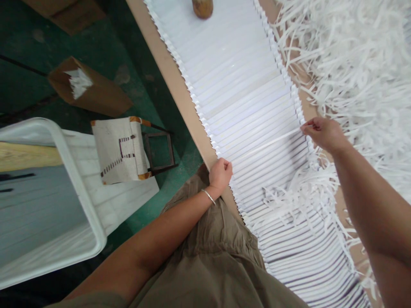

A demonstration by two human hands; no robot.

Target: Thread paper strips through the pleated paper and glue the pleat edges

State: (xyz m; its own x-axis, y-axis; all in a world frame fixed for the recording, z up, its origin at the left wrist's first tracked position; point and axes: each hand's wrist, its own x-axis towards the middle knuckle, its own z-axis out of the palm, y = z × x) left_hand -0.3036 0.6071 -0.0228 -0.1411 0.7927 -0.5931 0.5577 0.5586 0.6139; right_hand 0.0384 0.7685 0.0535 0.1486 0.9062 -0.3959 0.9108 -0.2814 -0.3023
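Rows of thin white layers point(244, 119), overlapped like shingles, ran in a long band over the brown worktop point(178, 87), their stepped edges forming a saw-toothed line down both sides. Across them lay the piece being handled, a narrow white strip point(272, 141), stretched nearly parallel to the rows and spanning the space between the hands. The right hand point(322, 130) pinched one end between thumb and fingers, just over the band's right edge. The left hand point(221, 175) was closed at the opposite edge, beside the worktop's border, with the other end of the strip running in to its fingertips; that end looked faint against the white. A pale bracelet point(209, 196) circled the left wrist, and loose olive-brown clothing point(205, 248) filled the view beneath the arms.

To the right of the band rose a large heap of loose white ribbons point(356, 64), and a smaller tangle point(298, 196) was spread over the rows nearer the body. A rounded brown object point(203, 7), cut off by the top of the view, rested on the layers farther up.

On the left, below the worktop, the green floor point(144, 90) held a stool point(117, 149) with a woven seat, a cardboard box point(102, 96) with white pieces inside, and a big white bin point(77, 184) with a rounded rim.
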